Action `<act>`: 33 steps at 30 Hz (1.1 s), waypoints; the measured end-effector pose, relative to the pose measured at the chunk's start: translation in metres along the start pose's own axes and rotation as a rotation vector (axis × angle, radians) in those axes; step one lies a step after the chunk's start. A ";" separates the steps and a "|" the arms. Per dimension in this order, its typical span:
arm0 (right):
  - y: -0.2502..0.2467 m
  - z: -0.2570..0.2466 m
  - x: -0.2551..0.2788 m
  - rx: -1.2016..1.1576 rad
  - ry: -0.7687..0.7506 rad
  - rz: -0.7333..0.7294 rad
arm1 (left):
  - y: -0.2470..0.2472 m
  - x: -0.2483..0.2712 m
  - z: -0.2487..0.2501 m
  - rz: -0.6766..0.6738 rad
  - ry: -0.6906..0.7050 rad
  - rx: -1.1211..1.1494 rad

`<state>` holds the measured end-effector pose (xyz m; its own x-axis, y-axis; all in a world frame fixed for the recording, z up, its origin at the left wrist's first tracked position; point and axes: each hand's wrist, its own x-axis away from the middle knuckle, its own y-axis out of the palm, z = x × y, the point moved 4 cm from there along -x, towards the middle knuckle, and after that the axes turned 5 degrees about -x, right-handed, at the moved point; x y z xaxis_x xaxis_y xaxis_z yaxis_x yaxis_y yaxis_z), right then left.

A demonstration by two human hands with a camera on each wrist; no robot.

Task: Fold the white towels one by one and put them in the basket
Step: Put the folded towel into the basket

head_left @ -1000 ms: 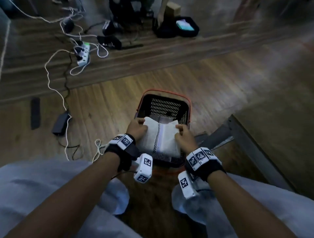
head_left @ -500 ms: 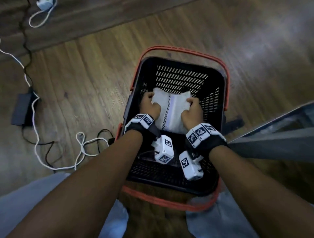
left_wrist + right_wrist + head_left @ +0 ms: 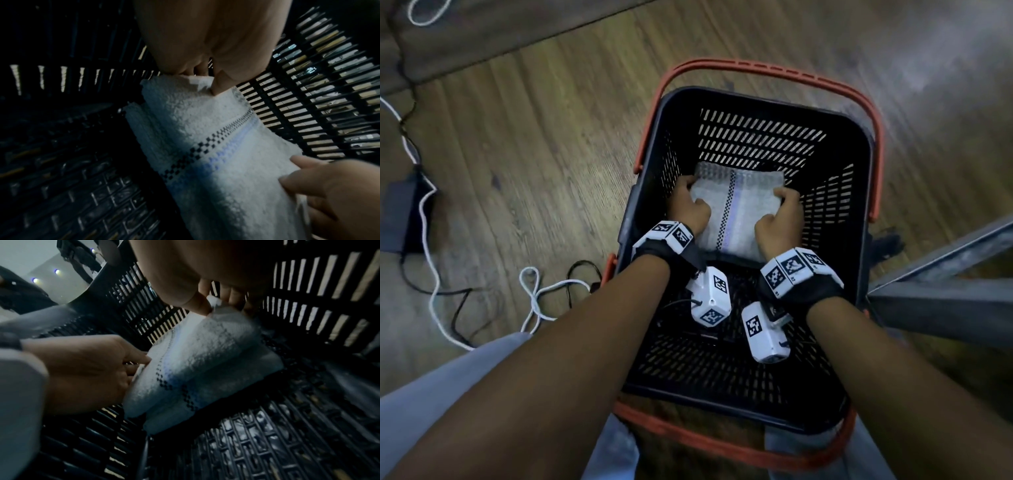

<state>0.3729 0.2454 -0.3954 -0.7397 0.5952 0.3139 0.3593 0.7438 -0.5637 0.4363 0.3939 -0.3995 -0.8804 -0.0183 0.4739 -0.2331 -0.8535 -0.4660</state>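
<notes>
Folded white towel (image 3: pixel 736 209), with its checkered black line and pale blue stripe, held low inside the black slatted basket (image 3: pixel 756 137), toward the far half of the floor; the right-wrist view shows a second folded layer directly beneath it, though whether this is another towel or the same bundle cannot be told. The left hand (image 3: pixel 688 205) pinches the towel's left edge, thumb on top and fingers curled under; the right hand (image 3: pixel 780 214) grips the right edge in the same manner, so both hands are closed on the cloth, neither spread flat. The bundle sags slightly between the two grips and appears close to, or just touching, what lies below. Probable step: setting the towel down and letting go. Principal risk: an uneven release, one hand letting go before the other, would let the free side drop and the fold open. A second risk is fingers trapped under the edge dragging the top layer askew as they withdraw. A third is the wrist cameras or knuckles catching the slatted side walls, which stand near both hands, and jolting the stack. Beyond the basket lie its orange handles (image 3: pixel 767 72), the wooden floor (image 3: pixel 534 137) and, well apart to the left, white cable (image 3: pixel 534 291) and a dark adapter (image 3: pixel 400 219)
</notes>
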 end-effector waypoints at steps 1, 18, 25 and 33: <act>-0.001 -0.003 0.000 -0.003 -0.020 0.030 | 0.000 0.000 0.000 0.011 0.010 0.006; 0.000 0.000 -0.003 -0.029 0.018 0.053 | 0.001 -0.005 -0.003 0.106 0.187 -0.081; 0.001 -0.015 0.007 0.330 -0.254 0.161 | 0.011 0.002 0.003 0.185 0.439 -0.300; 0.034 0.010 -0.007 0.540 -0.367 0.064 | 0.033 -0.006 -0.017 0.070 0.574 -0.914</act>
<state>0.3842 0.2633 -0.4244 -0.9066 0.4201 0.0398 0.1436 0.3958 -0.9070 0.4263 0.3748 -0.4307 -0.9103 0.3976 0.1147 -0.1855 -0.1443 -0.9720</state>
